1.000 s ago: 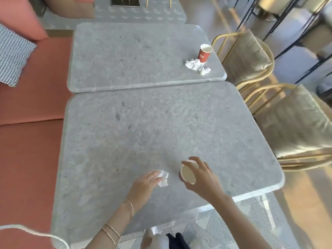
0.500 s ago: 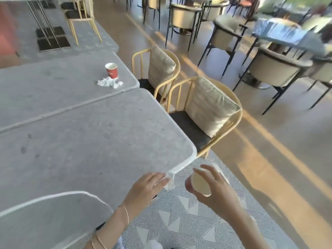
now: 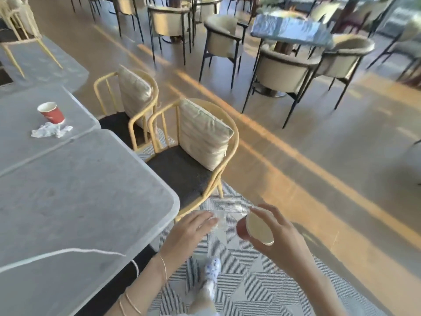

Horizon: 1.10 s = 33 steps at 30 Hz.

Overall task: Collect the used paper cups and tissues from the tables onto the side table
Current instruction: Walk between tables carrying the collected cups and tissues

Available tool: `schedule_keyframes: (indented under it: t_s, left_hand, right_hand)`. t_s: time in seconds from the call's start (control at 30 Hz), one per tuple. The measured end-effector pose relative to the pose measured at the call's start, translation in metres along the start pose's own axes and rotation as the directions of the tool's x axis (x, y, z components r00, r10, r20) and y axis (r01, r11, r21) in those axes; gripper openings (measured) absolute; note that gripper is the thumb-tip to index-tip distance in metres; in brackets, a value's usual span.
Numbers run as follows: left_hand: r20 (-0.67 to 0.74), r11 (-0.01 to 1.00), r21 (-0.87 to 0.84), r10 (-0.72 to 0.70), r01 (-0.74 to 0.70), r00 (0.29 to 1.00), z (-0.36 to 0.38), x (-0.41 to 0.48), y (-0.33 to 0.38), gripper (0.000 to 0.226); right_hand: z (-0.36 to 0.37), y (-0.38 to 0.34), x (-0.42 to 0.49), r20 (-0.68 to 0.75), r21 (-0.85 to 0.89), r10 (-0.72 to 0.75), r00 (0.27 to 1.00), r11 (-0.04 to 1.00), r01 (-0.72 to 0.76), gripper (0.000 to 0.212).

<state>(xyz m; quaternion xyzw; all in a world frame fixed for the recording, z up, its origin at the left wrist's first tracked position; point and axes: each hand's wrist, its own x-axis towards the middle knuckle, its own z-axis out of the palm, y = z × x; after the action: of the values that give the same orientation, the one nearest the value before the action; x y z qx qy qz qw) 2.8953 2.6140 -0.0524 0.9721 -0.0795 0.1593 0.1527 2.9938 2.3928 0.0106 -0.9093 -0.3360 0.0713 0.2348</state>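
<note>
café floor beside grey stone tables [image 3: 79, 201]. right hand [image 3: 287, 242] fingers curl round red paper cup [image 3: 259, 228] near rim, above the rug; left hand [image 3: 191, 231] pinches crumpled white tissue [image 3: 220, 222]. both light, crushable: hold gently.

Warm daylight streaks the floor [image 3: 319, 179], motion blur softens far chairs [image 3: 284, 65], edges bow.

No legible text, brand or number anywhere, red cup [image 3: 50, 112] included.
</note>
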Motion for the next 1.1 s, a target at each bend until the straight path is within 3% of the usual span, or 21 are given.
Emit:
schedule_keyframes:
  t_s: [0.3, 0.53, 0.63, 0.73, 0.8, 0.97, 1.1]
  left_hand:
    - [-0.015, 0.996, -0.076, 0.045, -0.046, 0.999, 0.051, 0.144, -0.034, 0.058]
    - [-0.104, 0.991, -0.093, 0.089, -0.099, 0.991, 0.069, 0.277, -0.068, 0.040]
    - [-0.134, 0.991, -0.093, 0.087, -0.100, 0.987, 0.077, 0.315, -0.074, 0.020]
    - [-0.132, 0.991, -0.098, 0.076, -0.090, 0.988, 0.085, 0.343, -0.080, 0.025]
    - [-0.136, 0.991, -0.121, 0.036, -0.053, 0.990, 0.097, 0.367, -0.087, 0.028]
    - [-0.174, 0.934, -0.326, -0.213, 0.148, 0.961, 0.130, 0.439, -0.103, 0.020]
    - [-0.230, 0.921, -0.338, -0.279, 0.193, 0.932, 0.145, 0.511, -0.110, 0.023]
  right_hand:
    - [-0.035, 0.092, 0.101, -0.023, -0.010, 0.068, 0.997, 0.998, -0.068, 0.059]
    - [-0.090, 0.139, 0.209, -0.134, -0.036, 0.034, 0.990, 0.999, -0.040, 0.058]
    - [-0.100, 0.158, 0.239, -0.124, -0.031, 0.043, 0.991, 0.998, -0.048, 0.057]
    - [-0.103, 0.176, 0.266, -0.092, -0.012, 0.042, 0.995, 0.999, -0.044, 0.057]
    - [-0.103, 0.198, 0.291, -0.056, 0.002, 0.026, 0.998, 1.000, -0.026, 0.058]
    - [-0.119, 0.262, 0.373, 0.029, -0.012, -0.049, 0.998, 0.999, 0.050, 0.061]
    - [-0.155, 0.309, 0.454, 0.057, -0.017, -0.149, 0.987, 0.988, 0.150, 0.062]
